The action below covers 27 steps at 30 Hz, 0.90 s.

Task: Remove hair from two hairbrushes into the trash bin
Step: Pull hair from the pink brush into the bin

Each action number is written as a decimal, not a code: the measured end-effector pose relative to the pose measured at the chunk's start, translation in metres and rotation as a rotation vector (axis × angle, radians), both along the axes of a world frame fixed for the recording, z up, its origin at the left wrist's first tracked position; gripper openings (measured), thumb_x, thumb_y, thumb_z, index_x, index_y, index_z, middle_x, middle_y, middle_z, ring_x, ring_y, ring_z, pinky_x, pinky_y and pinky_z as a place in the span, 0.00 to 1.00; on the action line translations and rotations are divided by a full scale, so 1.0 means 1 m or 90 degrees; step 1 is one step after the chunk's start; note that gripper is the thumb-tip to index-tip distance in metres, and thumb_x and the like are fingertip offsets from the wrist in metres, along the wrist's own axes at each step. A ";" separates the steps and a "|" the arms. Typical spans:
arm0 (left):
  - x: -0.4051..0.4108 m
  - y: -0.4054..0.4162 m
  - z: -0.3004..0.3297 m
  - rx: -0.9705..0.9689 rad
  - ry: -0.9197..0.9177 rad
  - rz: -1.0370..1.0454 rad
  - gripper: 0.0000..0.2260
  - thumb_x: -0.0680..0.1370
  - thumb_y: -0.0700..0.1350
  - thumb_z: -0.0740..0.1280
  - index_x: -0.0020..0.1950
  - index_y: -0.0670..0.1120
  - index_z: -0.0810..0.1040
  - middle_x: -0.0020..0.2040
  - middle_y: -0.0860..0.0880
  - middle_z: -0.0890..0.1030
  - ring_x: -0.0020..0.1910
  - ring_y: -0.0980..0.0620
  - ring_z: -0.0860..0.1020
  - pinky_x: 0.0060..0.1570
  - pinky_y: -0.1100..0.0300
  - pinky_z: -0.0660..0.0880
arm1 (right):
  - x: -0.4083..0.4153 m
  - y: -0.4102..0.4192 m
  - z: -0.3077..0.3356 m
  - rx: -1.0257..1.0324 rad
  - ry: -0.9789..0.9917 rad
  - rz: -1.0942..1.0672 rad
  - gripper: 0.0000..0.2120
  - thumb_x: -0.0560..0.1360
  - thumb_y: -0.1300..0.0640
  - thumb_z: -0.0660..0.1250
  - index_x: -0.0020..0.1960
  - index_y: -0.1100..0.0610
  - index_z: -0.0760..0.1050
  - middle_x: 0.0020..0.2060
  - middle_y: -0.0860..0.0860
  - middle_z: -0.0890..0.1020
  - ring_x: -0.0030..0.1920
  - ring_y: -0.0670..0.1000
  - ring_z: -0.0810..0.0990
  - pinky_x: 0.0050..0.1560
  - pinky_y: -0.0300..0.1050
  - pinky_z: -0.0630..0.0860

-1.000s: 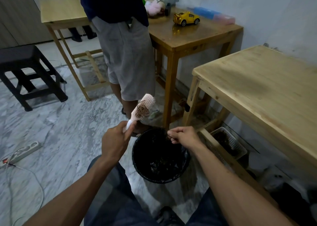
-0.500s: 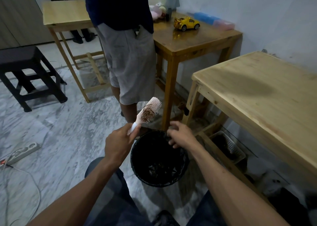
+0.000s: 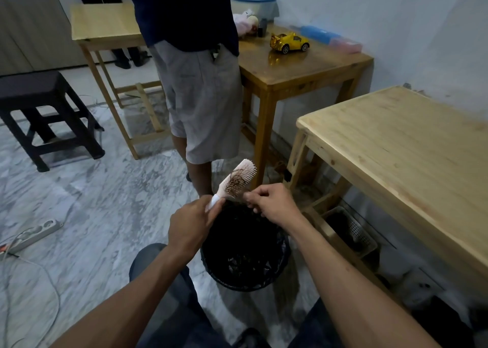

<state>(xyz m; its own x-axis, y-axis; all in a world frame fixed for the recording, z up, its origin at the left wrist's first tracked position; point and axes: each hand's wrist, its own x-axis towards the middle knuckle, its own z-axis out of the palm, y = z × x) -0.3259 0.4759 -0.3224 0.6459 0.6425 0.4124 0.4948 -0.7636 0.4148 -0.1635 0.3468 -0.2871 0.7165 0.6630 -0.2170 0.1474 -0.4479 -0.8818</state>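
Observation:
My left hand (image 3: 192, 226) grips the handle of a pink-white hairbrush (image 3: 237, 179), held tilted up to the right over the black trash bin (image 3: 245, 281). A brown clump of hair (image 3: 235, 184) is tangled in the bristles. My right hand (image 3: 272, 205) is at the lower edge of the brush head, its thumb and fingers curled together at the hair. The bin stands on the floor between my knees, with dark scraps inside. Only one brush is in sight.
A person in grey shorts (image 3: 203, 104) stands just beyond the bin. A light wooden table (image 3: 412, 157) is at my right, with a white basket (image 3: 351, 231) under it. A darker table (image 3: 298, 67) carries a yellow toy car (image 3: 289, 42). A black stool (image 3: 45, 117) and power strip (image 3: 31, 235) are at left.
My right hand has risen from above the bin's rim to the brush head and now pinches at the hair. The view has shifted slightly; the left hand keeps holding the brush.

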 end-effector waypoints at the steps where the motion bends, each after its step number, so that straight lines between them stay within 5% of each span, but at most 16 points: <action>1: -0.001 0.001 0.000 -0.013 -0.009 0.009 0.16 0.79 0.60 0.63 0.44 0.49 0.79 0.28 0.50 0.75 0.25 0.47 0.72 0.23 0.58 0.59 | 0.001 -0.002 -0.003 -0.023 -0.015 -0.001 0.12 0.77 0.51 0.75 0.37 0.53 0.85 0.29 0.47 0.85 0.30 0.42 0.80 0.34 0.39 0.76; 6: -0.002 0.007 0.000 -0.055 -0.034 0.068 0.15 0.80 0.58 0.64 0.44 0.48 0.79 0.26 0.54 0.70 0.24 0.49 0.69 0.22 0.58 0.61 | 0.004 -0.015 -0.018 -0.114 -0.033 0.024 0.12 0.76 0.50 0.75 0.37 0.55 0.85 0.33 0.49 0.87 0.33 0.44 0.83 0.41 0.43 0.80; 15: -0.003 0.010 0.011 -0.102 -0.089 0.093 0.18 0.81 0.58 0.62 0.51 0.46 0.82 0.28 0.48 0.77 0.25 0.48 0.75 0.25 0.51 0.72 | 0.010 -0.031 -0.060 -0.434 -0.164 0.074 0.11 0.73 0.47 0.73 0.41 0.54 0.83 0.42 0.54 0.86 0.45 0.58 0.85 0.50 0.55 0.84; 21: -0.007 0.011 0.007 -0.052 -0.051 0.067 0.15 0.80 0.57 0.65 0.49 0.46 0.82 0.27 0.51 0.73 0.23 0.49 0.70 0.22 0.59 0.63 | 0.014 -0.032 -0.063 -0.390 -0.119 0.053 0.07 0.76 0.51 0.75 0.45 0.55 0.85 0.43 0.53 0.86 0.47 0.56 0.85 0.53 0.56 0.84; 23: -0.007 0.009 0.003 -0.051 -0.036 0.063 0.15 0.80 0.57 0.65 0.47 0.45 0.82 0.27 0.51 0.73 0.23 0.50 0.69 0.23 0.60 0.60 | 0.015 -0.029 -0.059 -0.364 -0.104 0.077 0.08 0.78 0.55 0.72 0.55 0.55 0.86 0.51 0.55 0.86 0.54 0.56 0.85 0.58 0.56 0.82; 27: -0.005 0.004 -0.001 -0.054 -0.013 0.051 0.15 0.79 0.56 0.66 0.46 0.46 0.82 0.27 0.51 0.73 0.23 0.50 0.70 0.23 0.61 0.60 | 0.016 -0.021 -0.039 -0.340 -0.073 0.166 0.28 0.76 0.57 0.68 0.75 0.54 0.72 0.69 0.55 0.77 0.69 0.59 0.76 0.65 0.48 0.76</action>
<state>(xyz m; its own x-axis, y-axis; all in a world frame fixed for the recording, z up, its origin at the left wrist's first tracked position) -0.3305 0.4803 -0.3231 0.5833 0.7244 0.3674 0.5429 -0.6842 0.4870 -0.1479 0.3260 -0.3257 0.5840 0.6404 -0.4987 0.3930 -0.7607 -0.5166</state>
